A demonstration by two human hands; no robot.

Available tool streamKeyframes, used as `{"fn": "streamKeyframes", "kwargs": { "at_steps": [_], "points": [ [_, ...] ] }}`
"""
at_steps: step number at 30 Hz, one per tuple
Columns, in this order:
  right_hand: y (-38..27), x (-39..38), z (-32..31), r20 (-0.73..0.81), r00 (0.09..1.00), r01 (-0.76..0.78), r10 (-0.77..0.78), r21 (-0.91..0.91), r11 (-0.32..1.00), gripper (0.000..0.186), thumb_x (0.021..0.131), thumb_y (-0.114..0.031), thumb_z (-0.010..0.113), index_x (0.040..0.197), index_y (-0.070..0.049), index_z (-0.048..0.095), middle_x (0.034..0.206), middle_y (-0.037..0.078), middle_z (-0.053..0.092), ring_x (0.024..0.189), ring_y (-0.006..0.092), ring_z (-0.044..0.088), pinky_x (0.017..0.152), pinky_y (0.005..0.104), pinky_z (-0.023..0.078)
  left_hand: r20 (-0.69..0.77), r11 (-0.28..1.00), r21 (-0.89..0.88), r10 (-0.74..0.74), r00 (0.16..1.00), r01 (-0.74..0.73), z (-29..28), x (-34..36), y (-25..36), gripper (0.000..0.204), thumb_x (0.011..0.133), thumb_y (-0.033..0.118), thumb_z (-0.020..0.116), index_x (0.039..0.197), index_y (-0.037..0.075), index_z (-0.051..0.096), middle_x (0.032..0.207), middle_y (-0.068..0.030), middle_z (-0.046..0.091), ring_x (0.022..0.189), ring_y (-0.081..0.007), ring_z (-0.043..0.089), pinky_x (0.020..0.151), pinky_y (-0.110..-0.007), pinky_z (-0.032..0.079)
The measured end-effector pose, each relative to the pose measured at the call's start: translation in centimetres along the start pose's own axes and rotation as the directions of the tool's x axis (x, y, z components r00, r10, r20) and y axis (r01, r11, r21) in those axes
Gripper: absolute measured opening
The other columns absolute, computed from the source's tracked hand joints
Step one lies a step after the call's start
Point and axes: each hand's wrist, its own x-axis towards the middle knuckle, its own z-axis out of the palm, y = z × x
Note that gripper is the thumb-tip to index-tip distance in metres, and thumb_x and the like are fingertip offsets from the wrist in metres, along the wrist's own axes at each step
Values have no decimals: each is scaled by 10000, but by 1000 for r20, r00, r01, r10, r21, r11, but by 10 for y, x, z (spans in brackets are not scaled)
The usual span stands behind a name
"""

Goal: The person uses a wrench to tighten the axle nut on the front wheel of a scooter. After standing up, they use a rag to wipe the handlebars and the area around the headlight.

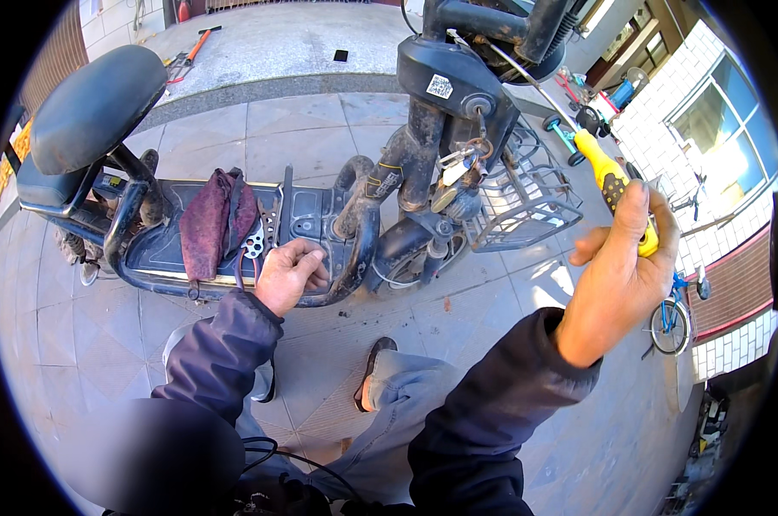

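Raised at the right, my right hand grips a screwdriver by its yellow and black handle. Its long metal shaft points up and left, and the end overlaps the handlebar area of a black electric scooter. Over the edge of the scooter's footboard, my left hand is closed with its fingers curled; whatever they may hold is hidden. Close beside it lie pliers with a perforated metal head and a dark red cloth pouch. A bunch of keys hangs from the ignition lock.
A wire basket is fixed at the scooter's front, and its padded seat stands at the left. An orange-handled hammer lies on the concrete step behind. A blue bicycle and a tiled wall stand at the right.
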Motion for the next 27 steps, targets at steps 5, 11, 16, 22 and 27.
{"fn": "streamKeyframes", "kwargs": {
  "at_steps": [5, 11, 16, 22, 27],
  "points": [
    [14, 4, 0, 30, 887, 461, -461, -57, 885, 434, 830, -13, 720, 1225, 1, 541, 1071, 141, 598, 892, 164, 618, 724, 252, 534, 5, 1000, -18, 9, 1000, -8, 2, 1, -1, 222, 976, 189, 517, 1014, -12, 603, 778, -77, 647, 685, -144, 641, 614, -252, 514],
    [6, 0, -9, 138, 915, 390, -379, -60, 919, 428, 804, 56, 697, 1198, -4, 541, 1119, 140, 586, 962, 175, 611, 793, 273, 530, 3, 1000, 6, -7, 1000, 6, 2, 1, -2, 219, 975, 192, 517, 1012, -6, 604, 777, -75, 648, 681, -143, 641, 611, -251, 514],
    [7, -2, -10, 138, 940, 326, -311, -110, 939, 326, 876, -108, 694, 1143, 1, 543, 968, 131, 598, 827, 130, 612, 673, 231, 501, 3, 1000, -4, -7, 1000, 7, 3, 2, -2, 213, 975, 189, 516, 1005, -4, 602, 774, -73, 647, 679, -141, 642, 606, -247, 515],
    [1, -5, -9, 81, 989, 131, -123, -93, 987, 350, 930, -302, 656, 1047, 17, 571, 764, 65, 539, 648, 75, 501, 584, 198, 397, -5, 999, -28, -21, 1000, 21, 3, 2, -4, 208, 969, 170, 526, 990, -19, 610, 754, -74, 653, 647, -119, 625, 606, -246, 519],
    [1, -9, -5, 28, 994, 109, -107, -78, 991, 334, 936, -298, 647, 1043, 9, 574, 776, 52, 529, 671, 91, 486, 591, 205, 397, 1, 1000, -2, -22, 1000, 22, 1, 2, -4, 208, 975, 180, 513, 1004, -5, 602, 768, -68, 643, 670, -135, 640, 605, -247, 519]
  ]
}}
